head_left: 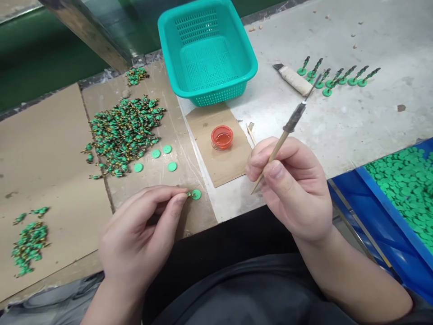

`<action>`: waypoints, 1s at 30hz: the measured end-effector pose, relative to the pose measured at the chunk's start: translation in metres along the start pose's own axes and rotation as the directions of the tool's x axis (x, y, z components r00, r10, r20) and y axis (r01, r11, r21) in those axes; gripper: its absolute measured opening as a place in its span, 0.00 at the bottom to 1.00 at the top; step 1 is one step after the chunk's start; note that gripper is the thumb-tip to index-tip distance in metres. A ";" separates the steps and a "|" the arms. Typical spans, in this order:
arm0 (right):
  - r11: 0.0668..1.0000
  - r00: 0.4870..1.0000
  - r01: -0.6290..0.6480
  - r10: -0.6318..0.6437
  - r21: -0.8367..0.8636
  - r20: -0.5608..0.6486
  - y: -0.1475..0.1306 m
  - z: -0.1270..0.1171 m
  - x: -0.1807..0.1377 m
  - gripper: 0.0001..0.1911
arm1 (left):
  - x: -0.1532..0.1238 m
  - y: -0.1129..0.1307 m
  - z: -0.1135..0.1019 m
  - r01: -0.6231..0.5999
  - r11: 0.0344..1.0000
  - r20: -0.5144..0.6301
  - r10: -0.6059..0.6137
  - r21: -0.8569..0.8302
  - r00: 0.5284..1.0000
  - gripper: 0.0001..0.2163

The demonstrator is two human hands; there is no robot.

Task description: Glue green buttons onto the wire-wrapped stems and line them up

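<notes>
Left hand [145,230] pinching a tiny figurine [189,194] by a round green base [196,194] over cardboard [176,128], right hand [294,189] holding a slim wooden stick [278,147], thin metal tip upward, red cup [222,131] of liquid beyond, heaped figurines [125,133] farther left.

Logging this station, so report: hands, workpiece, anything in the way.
Left hand pinching small piece at green disc. Right hand gripping wooden-handled tool, metal tip up. Red cup ahead, between hands, apparently not blocking.
</notes>
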State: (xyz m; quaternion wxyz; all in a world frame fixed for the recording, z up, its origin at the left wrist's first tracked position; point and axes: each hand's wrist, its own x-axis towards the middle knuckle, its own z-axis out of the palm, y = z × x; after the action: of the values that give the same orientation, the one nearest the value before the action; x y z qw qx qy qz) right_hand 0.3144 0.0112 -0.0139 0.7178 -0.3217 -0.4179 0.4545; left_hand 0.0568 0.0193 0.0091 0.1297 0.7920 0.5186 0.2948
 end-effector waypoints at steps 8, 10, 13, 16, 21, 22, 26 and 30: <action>1.000 1.000 -0.002 0.002 0.027 0.001 -0.001 0.002 -0.001 0.03 | 0.002 0.003 0.000 -0.008 1.000 0.012 0.008 -0.001 1.000 0.08; 1.000 1.000 -0.004 0.004 0.031 0.010 -0.002 0.002 -0.002 0.03 | 0.002 0.002 -0.001 -0.007 1.000 0.015 0.007 0.007 1.000 0.08; 1.000 1.000 -0.009 0.009 0.024 0.018 -0.002 0.000 -0.002 0.04 | 0.001 0.001 -0.001 -0.012 1.000 0.016 0.011 0.020 1.000 0.07; 1.000 1.000 -0.015 0.015 0.015 0.015 -0.002 0.000 -0.002 0.04 | 0.001 0.001 0.000 -0.016 0.999 0.018 0.016 0.031 1.000 0.07; 1.000 1.000 -0.014 0.014 -0.001 0.010 -0.003 0.001 -0.002 0.03 | 0.001 0.003 0.002 -0.034 0.999 0.003 0.034 0.042 0.999 0.05; 1.000 1.000 -0.012 0.012 -0.006 0.007 -0.002 0.001 -0.001 0.03 | 0.002 0.004 0.002 -0.050 0.998 -0.002 0.050 0.042 0.999 0.05; 0.999 0.999 0.031 -0.031 0.010 0.032 0.002 -0.001 -0.001 0.06 | 0.005 0.006 0.002 -0.106 0.991 0.009 0.105 0.078 0.994 0.06; 1.000 1.000 0.013 -0.013 -0.001 0.025 0.002 -0.001 -0.001 0.04 | 0.004 0.010 0.002 -0.173 0.978 0.015 0.172 0.119 0.985 0.07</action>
State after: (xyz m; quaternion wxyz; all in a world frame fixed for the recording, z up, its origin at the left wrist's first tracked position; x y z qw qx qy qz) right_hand 0.3146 0.0106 -0.0161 0.7152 -0.3136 -0.4294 0.4536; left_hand 0.0662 0.0186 0.0140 0.0572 0.8410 0.4645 0.2714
